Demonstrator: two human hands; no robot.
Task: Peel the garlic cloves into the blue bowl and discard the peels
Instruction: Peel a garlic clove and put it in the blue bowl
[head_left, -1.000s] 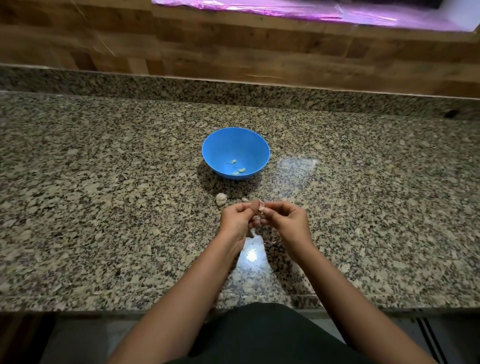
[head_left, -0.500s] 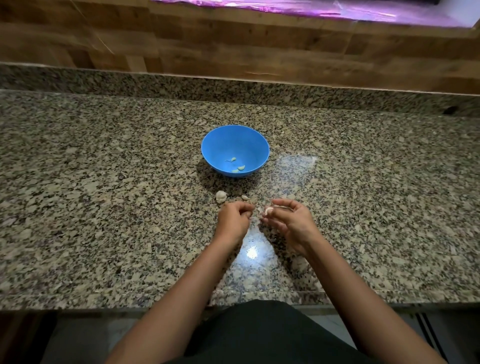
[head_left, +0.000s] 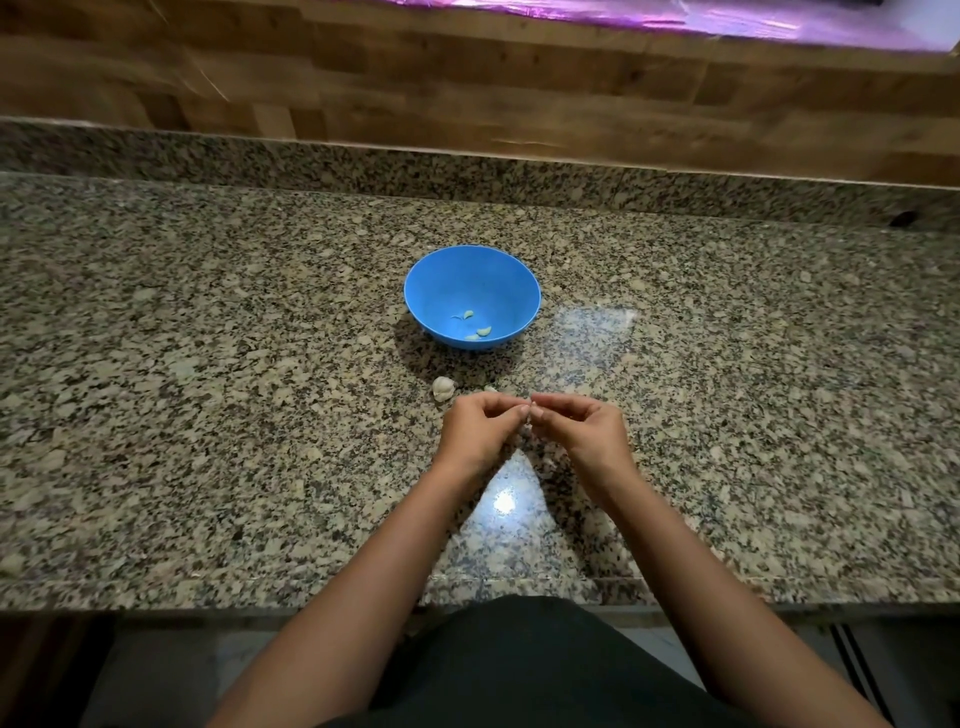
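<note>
**Fingertips meet over speckled granite**

Left hand (head_left: 475, 431) and right hand (head_left: 582, 428) curl together, fingertips pinching a small pale garlic clove (head_left: 529, 420), mostly hidden. Beyond them, a round glossy blue plastic bowl (head_left: 511, 283) holds smooth peeled cloves (head_left: 483, 331). A papery white garlic piece (head_left: 443, 387) lies just near-left of it on the polished countertop (head_left: 208, 415)

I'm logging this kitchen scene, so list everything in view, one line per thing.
blue bowl: one, blue, mid-counter.
peeled cloves: about three, pale, inside the bowl.
garlic piece: one, whitish, on the counter just nearer than the bowl.
garlic clove: one, pale, mostly hidden, pinched between both hands.
counter: one, speckled granite.
wall: wooden, behind the counter.
left hand: one, pinching the clove.
right hand: one, pinching the clove.
</note>
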